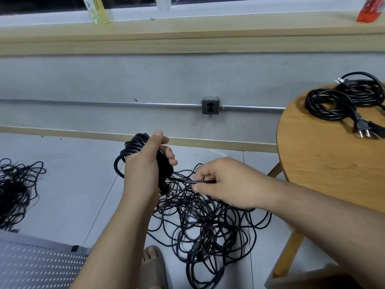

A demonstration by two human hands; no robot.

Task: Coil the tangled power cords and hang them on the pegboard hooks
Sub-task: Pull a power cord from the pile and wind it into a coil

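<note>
Your left hand [145,163], below and left of the wall socket [210,105], was closed round a partly wound coil [133,146] of black power cord, fingers curled over the bundle and thumb raised; your right hand [220,182], straight below the socket, pinched a single strand [183,180] between thumb and forefinger, and that strand ran nearly taut from hand to hand. The rest dropped into the tangle [200,224] on the tiled floor, lower again below the socket, a loose heap of thin round loops crossing one another; a second tangle [14,188] lay far to the socket's lower left, and beneath it showed the grey perforated pegboard [37,265], with no hooks I could make out. To the socket's right, the round wooden desk [323,163] carried finished coils [333,99] with their pronged plugs [363,131] lying clear.

The cord looked light, limp and smooth-jacketed, so it would probably slide easily through a pinch yet snag wherever loops crossed; the moulded plugs were the only stiff, weighty parts and the likeliest to catch. I judged the sound hold to be across all turns of the coil at once, with the free strand taken close to it and fed gently; a hard pull would likely tighten the heap.
</note>
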